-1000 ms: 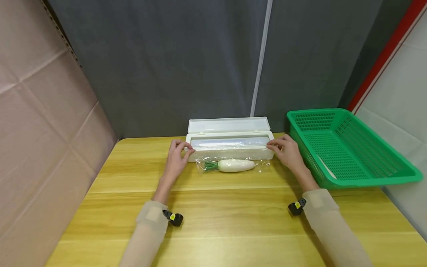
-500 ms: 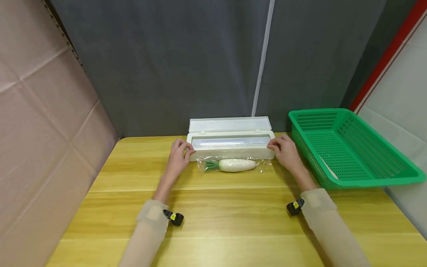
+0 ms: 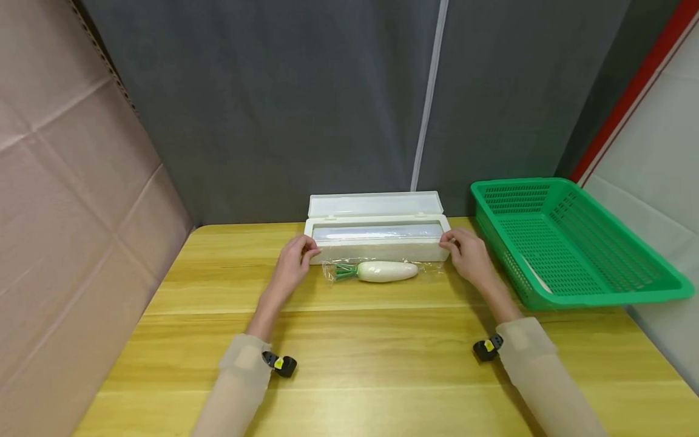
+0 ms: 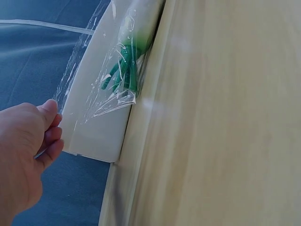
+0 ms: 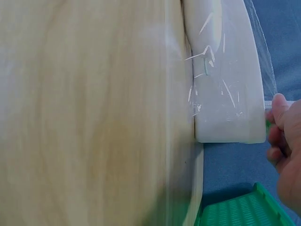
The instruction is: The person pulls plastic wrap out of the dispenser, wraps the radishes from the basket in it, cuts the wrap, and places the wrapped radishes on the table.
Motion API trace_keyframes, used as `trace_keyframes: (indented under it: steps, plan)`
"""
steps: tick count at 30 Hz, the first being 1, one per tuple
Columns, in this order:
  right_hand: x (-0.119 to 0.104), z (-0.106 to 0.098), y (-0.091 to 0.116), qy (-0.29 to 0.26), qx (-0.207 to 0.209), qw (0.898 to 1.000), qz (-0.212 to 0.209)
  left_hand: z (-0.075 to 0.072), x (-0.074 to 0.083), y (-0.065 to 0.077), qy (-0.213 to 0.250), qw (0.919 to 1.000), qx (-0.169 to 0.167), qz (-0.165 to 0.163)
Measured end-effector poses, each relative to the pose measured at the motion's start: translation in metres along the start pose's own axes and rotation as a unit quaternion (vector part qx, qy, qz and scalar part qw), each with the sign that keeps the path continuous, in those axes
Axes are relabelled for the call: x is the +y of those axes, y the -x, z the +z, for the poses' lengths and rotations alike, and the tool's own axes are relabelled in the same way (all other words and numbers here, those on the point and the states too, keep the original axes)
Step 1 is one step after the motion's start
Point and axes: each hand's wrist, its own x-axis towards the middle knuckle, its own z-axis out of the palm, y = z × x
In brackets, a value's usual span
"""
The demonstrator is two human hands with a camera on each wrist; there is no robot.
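A long white cling film dispenser box (image 3: 377,251) stands at the table's back edge, its lid (image 3: 375,204) raised behind it. Clear plastic film (image 4: 101,106) stretches from the box over its front. A white radish with green stalks (image 3: 386,271) lies lengthwise before the box, film around it. At the box's left front corner, my left hand (image 3: 291,265) pinches the film's edge between thumb and fingers. My right hand (image 3: 468,256) does likewise at the right corner; the right wrist view shows the film (image 5: 267,61) running up to the fingertips.
A green perforated plastic basket (image 3: 590,297) stands on the right, close to my right forearm, with a thin white item (image 3: 537,276) inside. The wooden table (image 3: 371,358) ends at a dark grey curtain (image 3: 273,109) behind the box.
Both hands have come slightly down and toward me, still pinching the film. The box, radish and basket stay in place.
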Motion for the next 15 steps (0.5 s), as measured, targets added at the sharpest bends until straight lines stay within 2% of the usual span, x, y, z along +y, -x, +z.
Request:
trace_keyframes:
  steps: [6,12,15]
  plan:
    - [-0.0013,-0.0026,0.0036,-0.011,-0.043,0.999,-0.002,-0.0030,-0.0004,0.0044,0.012,0.9996,-0.025,0.012]
    - [-0.0002,-0.0014,0.0079,-0.020,-0.071,0.996,-0.054,-0.0055,-0.0027,0.0084,0.001,0.9973,-0.041,0.060]
    - [-0.0009,-0.0007,0.0086,-0.030,-0.074,0.995,-0.061,-0.0075,-0.0023,0.0098,-0.001,0.9957,-0.048,0.079]
